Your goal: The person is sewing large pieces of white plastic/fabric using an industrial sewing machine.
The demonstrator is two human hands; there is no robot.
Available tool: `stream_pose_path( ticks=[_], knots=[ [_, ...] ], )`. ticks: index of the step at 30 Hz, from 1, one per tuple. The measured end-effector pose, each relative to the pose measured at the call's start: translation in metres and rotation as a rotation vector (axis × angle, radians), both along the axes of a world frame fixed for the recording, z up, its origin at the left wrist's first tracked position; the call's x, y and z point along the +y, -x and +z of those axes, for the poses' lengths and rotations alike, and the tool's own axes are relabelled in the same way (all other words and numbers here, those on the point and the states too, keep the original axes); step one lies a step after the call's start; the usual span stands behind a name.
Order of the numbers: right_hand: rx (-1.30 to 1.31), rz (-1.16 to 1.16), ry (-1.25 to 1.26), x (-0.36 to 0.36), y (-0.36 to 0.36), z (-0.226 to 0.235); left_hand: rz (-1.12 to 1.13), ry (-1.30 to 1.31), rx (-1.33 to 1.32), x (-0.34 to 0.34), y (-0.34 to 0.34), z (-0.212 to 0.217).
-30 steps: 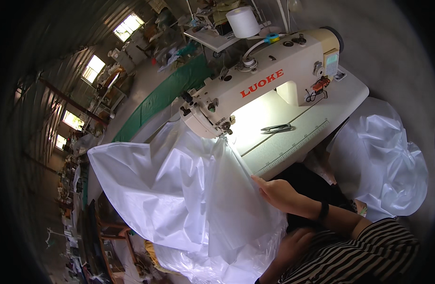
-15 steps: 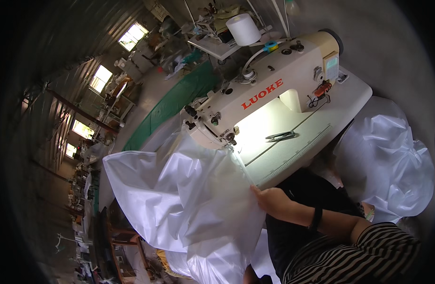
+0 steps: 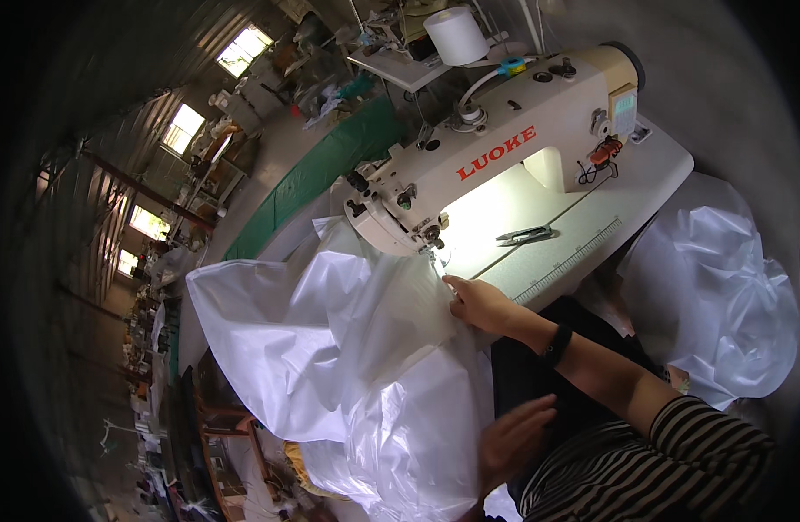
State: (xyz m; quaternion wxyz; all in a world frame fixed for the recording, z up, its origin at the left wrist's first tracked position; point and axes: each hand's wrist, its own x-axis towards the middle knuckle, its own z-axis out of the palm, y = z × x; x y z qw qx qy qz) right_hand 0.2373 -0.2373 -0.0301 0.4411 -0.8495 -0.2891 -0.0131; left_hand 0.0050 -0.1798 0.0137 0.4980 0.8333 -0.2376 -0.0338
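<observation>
A white sewing machine (image 3: pixel 504 148) has its lit needle area over a sheet of shiny white plastic fabric (image 3: pixel 365 348), which hangs in folds off the left and front of the bed. My right hand (image 3: pixel 483 306), wearing a black wristband, pinches the fabric's edge just in front of the presser foot. Lower down, beside the hanging folds, my left hand (image 3: pixel 515 439) is raised with its fingers stretched out, slightly blurred and holding nothing visible. Thread snips (image 3: pixel 527 236) lie on the machine bed behind my right hand.
A white thread cone (image 3: pixel 456 38) stands behind the machine. More crumpled white plastic (image 3: pixel 713 304) lies at the right. A long green sheet (image 3: pixel 322 178) stretches behind, a wooden stool (image 3: pixel 226 426) stands lower left, and a ruler scale (image 3: pixel 574 261) runs along the bed's front edge.
My right hand has moved up and left along the fabric edge, close to the needle. My left hand has come up into view at the bottom. The machine sits slightly higher and further right in view.
</observation>
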Motion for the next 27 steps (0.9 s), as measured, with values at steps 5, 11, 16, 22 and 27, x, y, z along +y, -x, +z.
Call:
stream_pose_path(
  ticks=[5,11,16,22,27],
  knots=[
    [0.716,0.133,-0.353,-0.039,0.034,0.016,0.790,-0.426,-0.446,0.042,-0.039,0.022],
    [0.384,0.016,-0.069,-0.051,0.055,0.019,0.641,-0.265,-0.247,0.036,-0.056,0.033],
    [0.161,0.048,0.017,-0.068,0.074,0.016,0.559,-0.557,-0.415,0.033,-0.109,0.008],
    [0.334,0.143,0.158,-0.109,0.102,0.029,0.495,-0.839,-0.435,0.042,-0.103,-0.034],
    [-0.117,-0.154,0.121,-0.082,0.064,0.026,0.467,-0.798,-0.436,0.040,-0.097,-0.034]
  ],
)
